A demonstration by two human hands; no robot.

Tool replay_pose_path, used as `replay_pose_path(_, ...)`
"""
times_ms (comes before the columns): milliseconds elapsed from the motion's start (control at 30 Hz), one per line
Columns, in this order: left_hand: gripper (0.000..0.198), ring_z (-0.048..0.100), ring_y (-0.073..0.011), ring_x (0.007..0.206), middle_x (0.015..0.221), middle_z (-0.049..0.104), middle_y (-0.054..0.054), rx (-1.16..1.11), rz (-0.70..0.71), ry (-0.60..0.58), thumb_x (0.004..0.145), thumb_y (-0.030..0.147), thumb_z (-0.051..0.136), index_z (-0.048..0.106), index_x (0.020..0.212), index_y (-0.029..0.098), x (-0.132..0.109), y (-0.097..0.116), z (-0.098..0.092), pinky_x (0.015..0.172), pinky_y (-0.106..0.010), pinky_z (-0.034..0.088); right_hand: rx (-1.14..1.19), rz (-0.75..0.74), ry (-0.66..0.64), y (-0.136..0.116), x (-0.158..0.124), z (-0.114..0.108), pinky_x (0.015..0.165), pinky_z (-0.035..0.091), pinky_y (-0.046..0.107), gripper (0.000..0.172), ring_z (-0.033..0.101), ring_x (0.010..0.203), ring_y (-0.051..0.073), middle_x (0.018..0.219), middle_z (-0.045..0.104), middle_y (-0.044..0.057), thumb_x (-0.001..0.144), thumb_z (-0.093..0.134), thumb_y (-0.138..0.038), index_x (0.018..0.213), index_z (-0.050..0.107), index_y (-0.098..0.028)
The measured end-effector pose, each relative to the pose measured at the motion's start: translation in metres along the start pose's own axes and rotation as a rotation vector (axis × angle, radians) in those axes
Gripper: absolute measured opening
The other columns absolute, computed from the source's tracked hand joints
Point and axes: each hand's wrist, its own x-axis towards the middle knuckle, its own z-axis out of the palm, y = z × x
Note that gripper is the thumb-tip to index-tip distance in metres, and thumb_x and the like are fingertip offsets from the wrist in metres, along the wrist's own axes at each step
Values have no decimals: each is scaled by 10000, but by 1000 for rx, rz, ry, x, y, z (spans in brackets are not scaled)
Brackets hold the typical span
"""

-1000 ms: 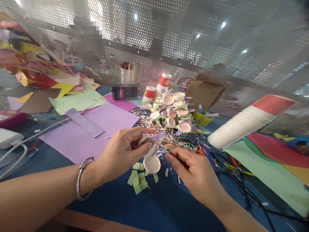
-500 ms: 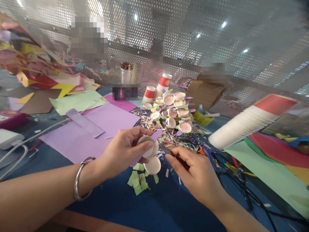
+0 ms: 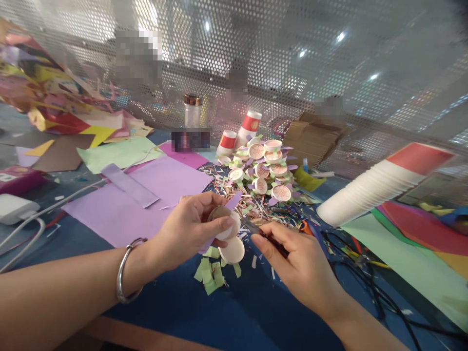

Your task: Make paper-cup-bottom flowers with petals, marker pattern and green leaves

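Observation:
In the head view, my left hand [image 3: 199, 219] pinches a small round white paper-cup bottom [image 3: 227, 230] between thumb and fingers, with a pointed purple paper strip [image 3: 235, 200] sticking out above it. My fingers hide part of that piece. Another white round piece [image 3: 233, 250] lies just below, close to green paper snippets [image 3: 210, 275]. My right hand [image 3: 288, 253] is closed around a slim dark tool with a grey pointed tip [image 3: 250, 225]; its kind is not clear. The tip points at the cup bottom, and whether it touches cannot be told.
Cup bottoms with paper tabs are piled [image 3: 261, 168] behind my hands among paper shreds. A long stack of paper cups [image 3: 365, 185] leans at right, near black cables [image 3: 369, 287]. Purple paper [image 3: 109, 214] lies at left. Behind stand a jar [image 3: 192, 111] and cardboard [image 3: 310, 139].
The cup bottom in my left hand has tilted slightly. Otherwise both hands hold nearly the same place, and the whole view has shifted a little.

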Motion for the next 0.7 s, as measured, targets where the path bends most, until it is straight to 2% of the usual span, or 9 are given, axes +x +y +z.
replay_pose_path(200, 259, 540, -73, 517, 786, 710, -38, -27, 22, -26, 861, 341, 723, 558, 952, 163, -1, -4, -1, 501, -215, 457, 23, 20, -18, 2, 0, 0, 556, 379, 252, 316, 493, 569, 110, 654, 546, -36, 1037, 526, -437, 889, 645, -184)
replay_pose_path(400, 269, 518, -58, 484, 667, 657, 44, -221, 17, -124, 889, 293, 729, 497, 984, 196, -4, -5, 4, 534, -203, 457, 34, -19, -14, -2, 1, 1, 567, 389, 236, 290, 516, 573, 101, 652, 558, -42, 1042, 527, -395, 876, 640, -185)
replay_pose_path(533, 304, 623, -111, 558, 696, 684, 29, -244, -22, -109, 868, 295, 757, 487, 978, 211, -7, -6, 5, 506, -203, 468, 3, -73, 15, -3, 0, 1, 543, 375, 221, 279, 494, 536, 88, 614, 522, -59, 1043, 532, -367, 853, 624, -185)
replay_pose_path(700, 281, 654, -118, 528, 678, 704, 26, -308, -48, -122, 870, 254, 751, 483, 936, 203, -10, -3, 7, 473, -194, 500, -46, -133, 61, -3, -1, 1, 519, 368, 218, 260, 476, 516, 85, 613, 501, -63, 1040, 539, -348, 859, 620, -180)
